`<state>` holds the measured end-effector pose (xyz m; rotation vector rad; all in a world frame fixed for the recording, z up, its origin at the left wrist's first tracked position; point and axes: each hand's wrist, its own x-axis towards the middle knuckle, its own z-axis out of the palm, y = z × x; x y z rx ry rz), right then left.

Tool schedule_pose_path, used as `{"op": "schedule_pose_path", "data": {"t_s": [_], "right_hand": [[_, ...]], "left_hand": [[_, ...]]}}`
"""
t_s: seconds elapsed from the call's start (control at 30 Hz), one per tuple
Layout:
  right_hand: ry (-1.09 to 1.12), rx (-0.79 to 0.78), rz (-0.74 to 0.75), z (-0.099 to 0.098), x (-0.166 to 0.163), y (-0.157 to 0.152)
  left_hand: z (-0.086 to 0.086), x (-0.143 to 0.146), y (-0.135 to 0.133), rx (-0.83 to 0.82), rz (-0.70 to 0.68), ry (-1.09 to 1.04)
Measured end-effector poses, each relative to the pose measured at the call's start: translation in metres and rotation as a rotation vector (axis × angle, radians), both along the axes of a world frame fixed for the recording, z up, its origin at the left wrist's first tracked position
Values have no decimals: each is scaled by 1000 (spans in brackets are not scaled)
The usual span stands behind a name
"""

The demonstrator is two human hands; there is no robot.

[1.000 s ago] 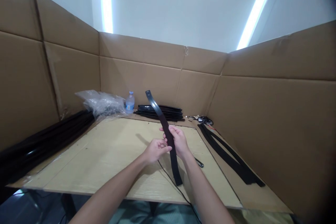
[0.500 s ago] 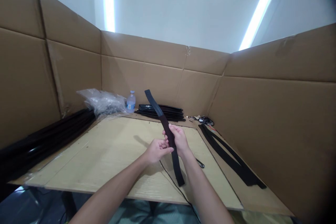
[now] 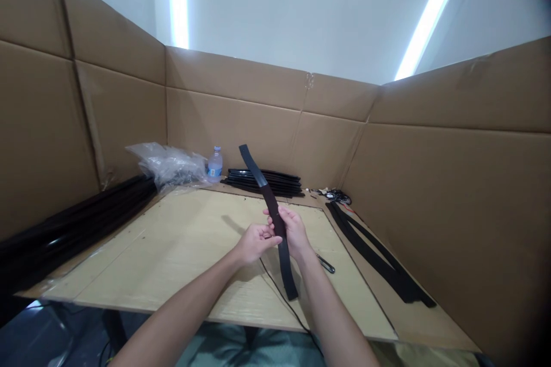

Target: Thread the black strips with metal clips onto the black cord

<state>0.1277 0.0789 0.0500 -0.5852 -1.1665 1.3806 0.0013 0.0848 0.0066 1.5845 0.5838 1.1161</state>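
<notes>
A long, slightly bent black strip (image 3: 286, 266) is held up over the table, tilted with its far end to the left. Its upper part is glossy, while the middle looks dark brown. My right hand (image 3: 295, 230) grips the strip around its middle, thumb on the front face. Just below and to the left, my left hand (image 3: 257, 242) pinches the strip's edge between thumb and fingers. A thin black cable (image 3: 279, 292) runs from beneath my left hand toward the table's front edge. Partly behind my right forearm lies a small dark tool with a looped end (image 3: 327, 265).
At the back stand stacked black strips (image 3: 269, 182), a water bottle (image 3: 215, 165) and clear plastic bags (image 3: 174, 165). Long black pieces (image 3: 81, 223) line the left side; flat black strips (image 3: 379, 258) lie at right. Tangled cables (image 3: 338, 196) sit back right. Cardboard walls (image 3: 241, 126) surround the table.
Both hands and the strip have shifted very slightly, the strip's lower end moving a little left and up. The grip looks the same.
</notes>
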Motion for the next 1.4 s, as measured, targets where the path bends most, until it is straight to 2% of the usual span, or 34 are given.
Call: {"op": "schedule_pose_path", "data": {"t_s": [0.2, 0.4, 0.53, 0.77, 0.87, 1.03, 1.2, 1.4], "right_hand": [[18, -25, 10, -2, 0, 4], [60, 48, 105, -6, 4, 1], [43, 71, 40, -10, 3, 5], [42, 22, -60, -16, 0, 14], [20, 22, -54, -17, -1, 12], [-33, -3, 42, -17, 0, 3], [-81, 8, 18, -17, 1, 3], [-84, 23, -11, -18, 0, 7]], "left_hand": [[0, 0, 0, 19, -23, -6], [9, -2, -4, 3, 36, -3], [9, -2, -3, -26, 51, -18], [9, -1, -3, -40, 55, -28], [10, -3, -3, -40, 67, -30], [8, -6, 1, -2, 115, -11], [2, -8, 5, 42, 95, 21], [4, -7, 3, 2, 83, 6]]}}
